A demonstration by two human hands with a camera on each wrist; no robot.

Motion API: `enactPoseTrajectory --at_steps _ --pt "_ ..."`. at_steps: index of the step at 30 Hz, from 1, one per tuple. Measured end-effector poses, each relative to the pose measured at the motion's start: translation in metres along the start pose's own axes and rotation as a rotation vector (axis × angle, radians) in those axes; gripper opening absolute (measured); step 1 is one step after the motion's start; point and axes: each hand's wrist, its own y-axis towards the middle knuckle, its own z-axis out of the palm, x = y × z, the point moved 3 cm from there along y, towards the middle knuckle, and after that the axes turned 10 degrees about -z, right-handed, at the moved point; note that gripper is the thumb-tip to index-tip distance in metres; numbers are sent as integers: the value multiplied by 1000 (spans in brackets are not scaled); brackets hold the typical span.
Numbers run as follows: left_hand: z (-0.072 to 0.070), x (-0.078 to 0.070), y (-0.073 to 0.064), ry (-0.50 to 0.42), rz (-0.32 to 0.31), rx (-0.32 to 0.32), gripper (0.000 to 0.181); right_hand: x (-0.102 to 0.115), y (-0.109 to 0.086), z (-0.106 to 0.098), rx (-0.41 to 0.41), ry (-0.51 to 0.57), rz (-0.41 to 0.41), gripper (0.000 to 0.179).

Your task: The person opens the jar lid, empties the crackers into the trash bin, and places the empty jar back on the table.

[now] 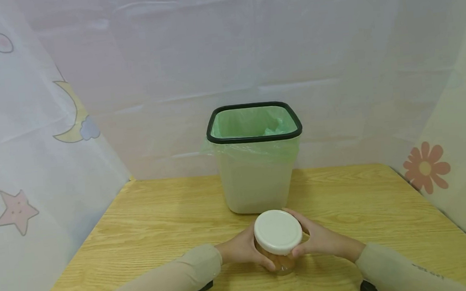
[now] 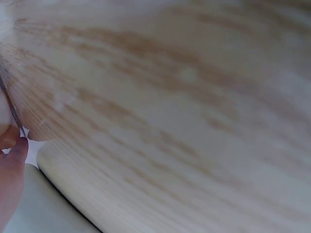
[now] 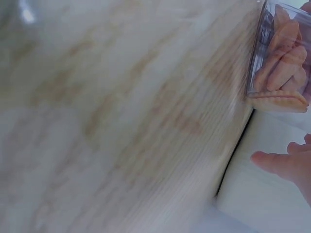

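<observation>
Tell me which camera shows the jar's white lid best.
The head view: the white lid shows whole from above, on the jar held between the left hand and right hand. The right wrist view shows only the jar's clear wall and its contents; the left wrist view shows no lid.

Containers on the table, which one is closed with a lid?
The clear jar with the white lid, held between left hand and right hand; the green-lined bin behind stands open.

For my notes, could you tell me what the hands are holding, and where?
Both hands, left hand and right hand, grip the jar by its sides, below the white lid.
</observation>
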Motion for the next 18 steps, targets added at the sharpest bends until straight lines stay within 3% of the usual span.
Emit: enactPoseTrajectory --at_steps 11,18 --pt "1 -3 0 6 34 21 105 11 -8 -1 -51 0 -92 111" --pt "1 -2 -1 -16 -27 24 106 31 -13 10 -229 -118 -23 113"
